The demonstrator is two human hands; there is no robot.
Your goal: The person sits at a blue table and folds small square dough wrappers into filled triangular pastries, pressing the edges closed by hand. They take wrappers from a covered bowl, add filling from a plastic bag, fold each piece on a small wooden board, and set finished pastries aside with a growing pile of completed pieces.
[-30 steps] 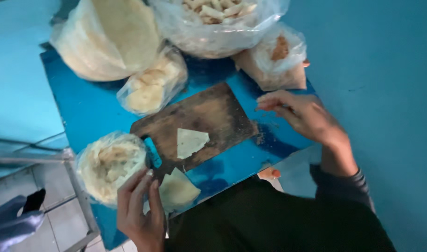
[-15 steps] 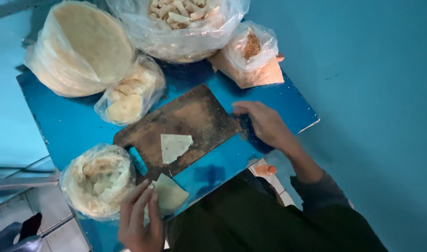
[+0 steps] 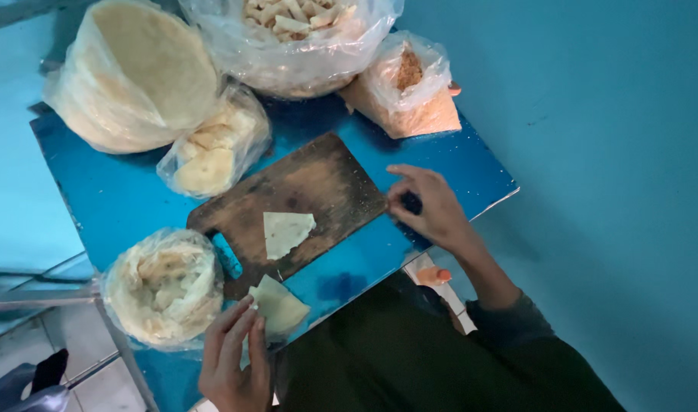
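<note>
Down at the near edge of the blue table [image 3: 455,172], the left hand [image 3: 234,355] is resting its straight fingers [image 3: 238,324] on a folded pale wrapper [image 3: 280,305], pressing rather than clasping it. Just left of that hand, a clear bag of crumpled pale sheets [image 3: 162,286] is sitting at the near left corner. A little farther in, a dark wooden cutting board [image 3: 295,202] is lying at a slant, with one pale triangular piece [image 3: 285,231] lying flat on it. At the board's right end, the right hand [image 3: 429,206] is curling its fingers narrowly around a small dark object [image 3: 412,203], too hidden to identify. Beyond the board, a small bag of pale pieces [image 3: 211,149], a big bag of round flat sheets [image 3: 139,76], a bag of pale sticks [image 3: 295,34] and a bag of brownish crumbs [image 3: 410,88] are crowding the far side.
</note>
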